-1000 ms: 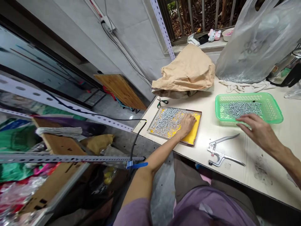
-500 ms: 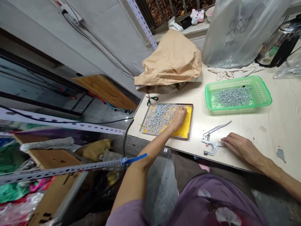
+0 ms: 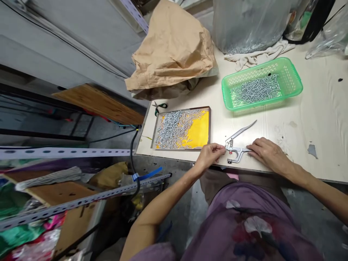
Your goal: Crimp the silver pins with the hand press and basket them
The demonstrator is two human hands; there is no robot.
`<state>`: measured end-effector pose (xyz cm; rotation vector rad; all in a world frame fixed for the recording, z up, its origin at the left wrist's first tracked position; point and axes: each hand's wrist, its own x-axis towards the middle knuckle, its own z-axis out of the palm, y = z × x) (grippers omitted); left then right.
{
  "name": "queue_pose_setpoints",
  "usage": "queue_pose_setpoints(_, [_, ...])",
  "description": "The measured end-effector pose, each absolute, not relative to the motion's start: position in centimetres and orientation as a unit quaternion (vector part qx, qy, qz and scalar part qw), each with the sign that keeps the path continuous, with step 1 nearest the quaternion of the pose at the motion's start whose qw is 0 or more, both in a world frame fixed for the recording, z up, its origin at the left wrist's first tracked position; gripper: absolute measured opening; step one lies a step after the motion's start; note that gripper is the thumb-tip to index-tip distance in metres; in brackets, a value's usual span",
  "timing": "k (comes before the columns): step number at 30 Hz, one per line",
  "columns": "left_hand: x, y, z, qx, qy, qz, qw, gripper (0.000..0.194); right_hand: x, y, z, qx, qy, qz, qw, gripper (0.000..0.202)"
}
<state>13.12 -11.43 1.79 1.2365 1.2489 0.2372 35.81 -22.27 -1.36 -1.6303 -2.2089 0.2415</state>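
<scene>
Silver snap-fastener pliers lie on the table near its front edge, with the handles spread apart. My right hand has its fingers closed at the end of the lower handle. Close to the pliers' head, my left hand is closed in a pinch; whatever sits between the fingertips is too small to make out. Left of the pliers is a shallow tray with a yellow bottom. Many small silver metal pins cover its left and middle part, while yellow shows on the right.
A green plastic basket holding more metal pins stands beyond the pliers. Behind the tray is a crumpled brown paper bag, with scissors beside it. A large clear plastic bag and a cloth are at the back.
My left hand has left the tray and come right to the head of the pliers. My right hand stays at the handle. The view has shifted and tilted down somewhat.
</scene>
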Motion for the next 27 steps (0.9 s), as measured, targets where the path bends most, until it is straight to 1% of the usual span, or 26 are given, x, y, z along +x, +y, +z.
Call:
queue_pose_setpoints(5, [14.3, -13.7, 0.8, 0.48, 0.584, 0.074, 0.65, 0.024, 35.5, -22.8, -1.4, -0.585, -0.786, 0.1, 0.17, 0.023])
queue_pose_setpoints(15, [15.2, -14.6, 1.1, 0.456, 0.627, 0.072, 0.627, 0.016, 35.2, -23.1, -1.5, -0.592, -0.781, 0.1, 0.17, 0.024])
queue_pose_setpoints(22, [15.4, -14.5, 1.4, 0.436, 0.645, 0.025, 0.627, 0.016, 35.1, -23.2, -1.2, -0.592, -0.783, 0.092, 0.166, 0.024])
queue_pose_setpoints(27, [15.5, -13.7, 1.6, 0.45, 0.632, -0.045, 0.629, 0.014, 34.8, -23.3, -0.7, -0.599, -0.782, 0.092, 0.142, 0.025])
